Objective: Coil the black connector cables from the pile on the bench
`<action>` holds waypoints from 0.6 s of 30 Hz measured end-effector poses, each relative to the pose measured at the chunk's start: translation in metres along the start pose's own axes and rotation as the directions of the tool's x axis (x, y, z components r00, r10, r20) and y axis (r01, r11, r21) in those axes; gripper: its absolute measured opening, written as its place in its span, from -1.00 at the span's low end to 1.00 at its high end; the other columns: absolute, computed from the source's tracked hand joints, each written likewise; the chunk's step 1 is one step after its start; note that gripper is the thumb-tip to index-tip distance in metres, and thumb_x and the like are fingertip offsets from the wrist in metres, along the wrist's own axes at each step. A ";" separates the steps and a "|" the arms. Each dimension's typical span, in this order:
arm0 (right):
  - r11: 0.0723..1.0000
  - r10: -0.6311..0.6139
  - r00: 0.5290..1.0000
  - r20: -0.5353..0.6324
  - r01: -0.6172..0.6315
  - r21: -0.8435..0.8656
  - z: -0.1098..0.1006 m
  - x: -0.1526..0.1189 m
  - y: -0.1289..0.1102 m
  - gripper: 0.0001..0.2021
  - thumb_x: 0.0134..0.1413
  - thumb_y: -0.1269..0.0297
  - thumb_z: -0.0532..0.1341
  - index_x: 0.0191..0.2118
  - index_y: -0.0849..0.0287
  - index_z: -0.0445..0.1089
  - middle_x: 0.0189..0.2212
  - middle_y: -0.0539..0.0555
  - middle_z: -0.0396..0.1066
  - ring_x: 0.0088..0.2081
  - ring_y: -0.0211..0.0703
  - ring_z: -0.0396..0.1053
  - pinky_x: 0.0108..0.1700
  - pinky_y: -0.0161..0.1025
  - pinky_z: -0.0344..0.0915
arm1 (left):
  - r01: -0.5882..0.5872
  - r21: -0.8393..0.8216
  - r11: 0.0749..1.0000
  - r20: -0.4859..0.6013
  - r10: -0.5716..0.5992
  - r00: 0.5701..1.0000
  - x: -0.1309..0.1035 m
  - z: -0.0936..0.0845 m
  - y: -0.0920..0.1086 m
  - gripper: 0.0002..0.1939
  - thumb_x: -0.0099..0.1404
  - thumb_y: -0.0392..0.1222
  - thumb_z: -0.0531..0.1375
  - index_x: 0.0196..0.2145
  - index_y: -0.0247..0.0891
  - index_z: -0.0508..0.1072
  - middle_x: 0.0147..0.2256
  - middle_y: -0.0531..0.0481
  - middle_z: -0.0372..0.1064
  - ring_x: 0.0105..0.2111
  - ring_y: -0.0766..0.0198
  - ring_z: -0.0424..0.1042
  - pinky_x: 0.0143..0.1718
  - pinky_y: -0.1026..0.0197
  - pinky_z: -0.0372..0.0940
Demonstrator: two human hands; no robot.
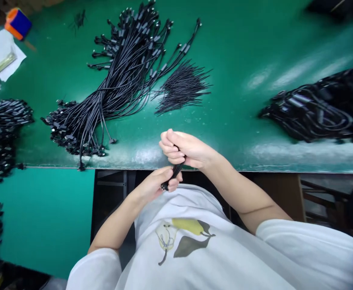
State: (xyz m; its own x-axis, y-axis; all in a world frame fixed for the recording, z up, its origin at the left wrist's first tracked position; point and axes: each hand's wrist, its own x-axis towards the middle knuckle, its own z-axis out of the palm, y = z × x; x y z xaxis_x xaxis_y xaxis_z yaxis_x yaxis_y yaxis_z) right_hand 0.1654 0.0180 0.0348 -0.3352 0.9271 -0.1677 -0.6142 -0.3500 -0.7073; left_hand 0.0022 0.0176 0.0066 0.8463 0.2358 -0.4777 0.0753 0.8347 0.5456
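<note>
Close to my body, just off the table's front edge, both hands grip a folded black cable (176, 170). My left hand (161, 179) is closed around its lower end, where a small metallic tip shows. Just above, my right hand (186, 149) wraps its fingers round the upper part, hiding much of it. Beyond them on the green table lies a large pile of loose black cables (112, 86) with connectors at both ends. Beside that pile, to its right, is a heap of short thin black ties (184, 88).
Bundled black cables (318, 106) lie at the right, and more cable bundles (4, 137) at the left. An orange and blue object (18, 24) and white paper (5, 54) sit at the far left. The green table's front edge (254, 170) runs just past my hands.
</note>
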 end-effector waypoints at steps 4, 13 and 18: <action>0.996 -0.078 0.981 -0.176 0.082 0.016 -0.001 -0.006 0.001 -0.42 -0.03 -0.24 0.29 -0.49 0.14 0.02 -0.68 -0.25 -0.16 -0.68 -0.53 -0.32 -0.71 -0.53 -0.28 | 0.026 0.102 0.994 -0.027 -0.023 0.999 0.005 -0.006 0.001 -0.54 0.17 0.14 0.31 -0.30 -0.41 0.52 -0.52 0.02 0.22 -0.51 0.39 0.20 -0.44 0.28 0.09; 0.928 -0.175 0.969 -0.173 0.104 -0.358 -0.010 -0.004 0.008 -0.58 0.12 -0.13 0.21 -0.41 0.16 0.20 -0.70 -0.19 0.08 -0.71 -0.43 0.03 -0.65 -0.43 0.02 | -0.026 0.459 0.888 -0.046 0.052 0.998 0.015 -0.013 0.007 -0.49 0.23 0.25 0.21 -0.37 -0.37 0.42 -0.53 0.06 0.20 -0.48 0.37 0.16 -0.39 0.24 0.08; 0.313 -0.545 0.825 -0.147 0.038 -0.949 -0.107 0.011 -0.063 -0.75 0.27 0.17 0.09 -0.21 0.21 0.44 -0.29 0.11 0.46 -0.27 -0.18 0.42 -0.06 -0.15 0.33 | -0.141 0.284 0.949 -0.276 0.221 0.935 0.008 -0.019 0.010 -0.55 0.21 0.18 0.26 -0.37 -0.32 0.35 -0.54 0.13 0.11 -0.55 0.44 0.07 -0.49 0.29 0.01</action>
State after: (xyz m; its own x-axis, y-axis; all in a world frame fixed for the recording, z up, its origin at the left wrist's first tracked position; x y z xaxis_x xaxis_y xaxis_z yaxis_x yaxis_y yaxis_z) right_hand 0.2774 0.0649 0.0041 0.1635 0.9757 0.1461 0.4730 0.0524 -0.8795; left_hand -0.0007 0.0371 -0.0053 0.6627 0.5426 -0.5161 0.1020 0.6174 0.7800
